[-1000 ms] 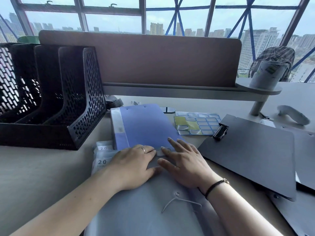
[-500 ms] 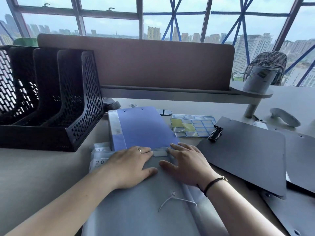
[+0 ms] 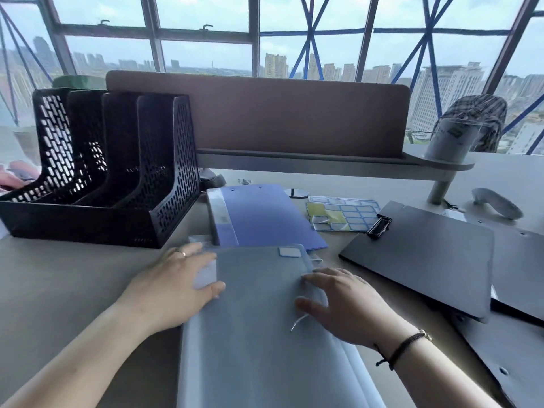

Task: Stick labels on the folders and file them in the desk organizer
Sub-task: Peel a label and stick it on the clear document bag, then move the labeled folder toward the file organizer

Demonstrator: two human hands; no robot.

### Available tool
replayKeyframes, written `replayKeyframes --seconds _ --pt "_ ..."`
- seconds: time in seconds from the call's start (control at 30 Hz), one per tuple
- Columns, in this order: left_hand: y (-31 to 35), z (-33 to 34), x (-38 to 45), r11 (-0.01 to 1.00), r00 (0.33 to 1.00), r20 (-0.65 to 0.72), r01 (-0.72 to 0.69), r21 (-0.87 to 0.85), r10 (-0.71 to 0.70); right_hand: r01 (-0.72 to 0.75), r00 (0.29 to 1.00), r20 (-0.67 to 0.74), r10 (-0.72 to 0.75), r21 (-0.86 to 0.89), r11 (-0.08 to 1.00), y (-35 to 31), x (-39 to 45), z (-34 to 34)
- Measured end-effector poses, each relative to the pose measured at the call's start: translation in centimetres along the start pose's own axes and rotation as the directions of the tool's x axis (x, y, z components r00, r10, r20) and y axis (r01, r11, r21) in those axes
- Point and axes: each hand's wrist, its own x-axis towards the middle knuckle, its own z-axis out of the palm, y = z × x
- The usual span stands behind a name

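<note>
Now both hands (image 3: 173,282) (spread) on folder (image 3: 259,319)

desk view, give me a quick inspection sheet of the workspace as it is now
surface: pale desk, folders spread over the middle and right.
job's things: grey folder with a label at its top edge; blue folder behind it; label sheet; black organizer at left, no folders seen in its slots.
clutter: black clipboard; cup on the shelf.
grippers: left hand grips the grey folder's left edge; right hand rests on its right side, fingers spread.
cables: nothing seen.
surroundings: partition, windows, city skyline.
</note>
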Motion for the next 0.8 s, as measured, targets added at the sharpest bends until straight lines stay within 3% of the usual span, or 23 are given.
replayKeyframes --seconds 0.23,0.3,0.4,0.5,0.67,0.8 --pt "-1.0 0.7 -3.9 0.905 0.989 0.03 0.146 -0.4 -0.146 -0.019 0.999 -0.04 0.017 -0.045 0.999 -2.1 -1.1 1.3" --pt "-0.3 0.7 -4.7 0.826 0.98 0.03 0.183 -0.533 -0.198 -0.031 0.999 -0.044 0.029 -0.046 0.998 -2.3 -0.9 1.8" --pt "0.2 0.7 -5.3 0.607 0.965 0.114 0.239 -0.758 -0.237 -0.022 0.999 -0.028 0.021 -0.032 0.999 -2.5 -0.6 2.1" --pt "-0.6 0.7 -5.1 0.46 0.952 0.167 0.272 -0.845 -0.257 -0.018 1.0 0.017 0.016 0.085 0.996 -2.5 -0.5 1.7" --pt "-1.6 -1.2 -5.1 0.318 0.937 0.147 0.251 -0.914 -0.316 -0.007 1.0 0.026 -0.003 0.351 0.936 -2.4 -0.3 2.2" --pt "-2.5 -2.8 -5.0 0.225 0.938 0.08 0.163 -0.961 -0.338 -0.032 0.999 0.007 0.035 0.59 0.807 -3.9 0.1 2.1"
